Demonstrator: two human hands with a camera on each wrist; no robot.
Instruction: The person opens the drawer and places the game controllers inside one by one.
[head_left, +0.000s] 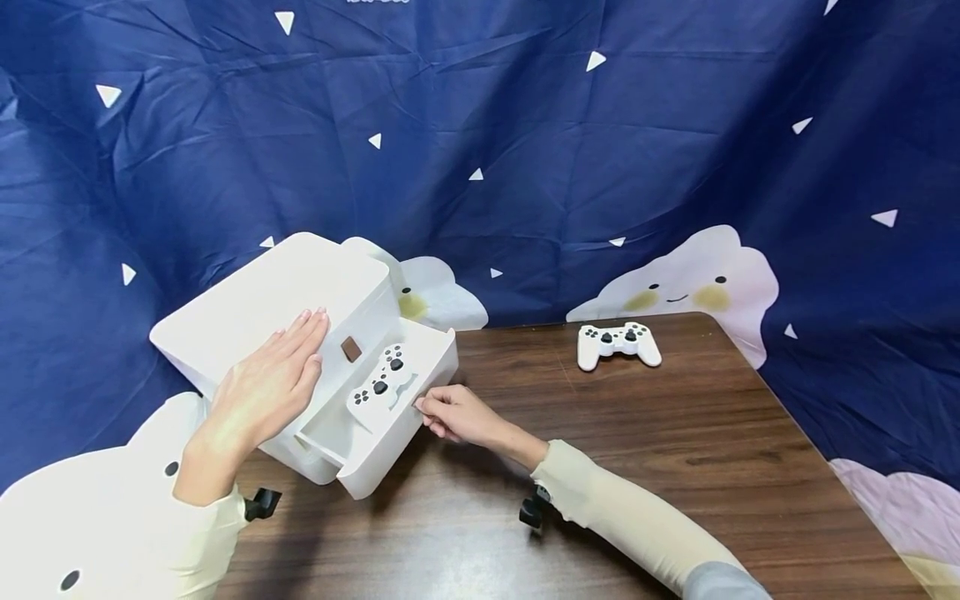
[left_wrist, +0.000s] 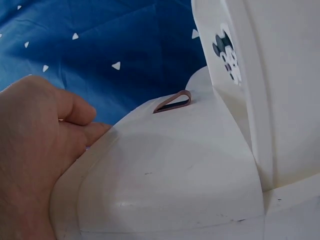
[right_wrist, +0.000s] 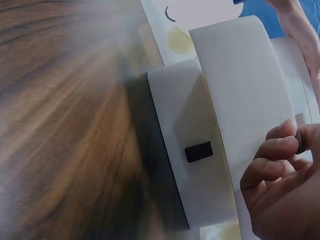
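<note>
A white drawer box [head_left: 277, 292] stands at the left of the table, angled. My left hand [head_left: 270, 387] rests with straight fingers on its top, near the front edge. One drawer [head_left: 397, 446] is pulled out, and a white game controller [head_left: 382, 385] lies inside it. My right hand [head_left: 457, 414] is at the drawer's front; in the right wrist view its curled fingers [right_wrist: 265, 170] pinch a dark pull tab [right_wrist: 300, 142], mostly hidden by them. Above the pulled-out drawer a brown tab [head_left: 351, 349] shows on the box front.
A second white game controller [head_left: 618, 343] lies near the back of the brown wooden table [head_left: 600, 467]. Below the pulled-out drawer, a lower drawer front carries a dark tab [right_wrist: 199, 151]. A dark blue patterned cloth [head_left: 487, 100] hangs behind the table.
</note>
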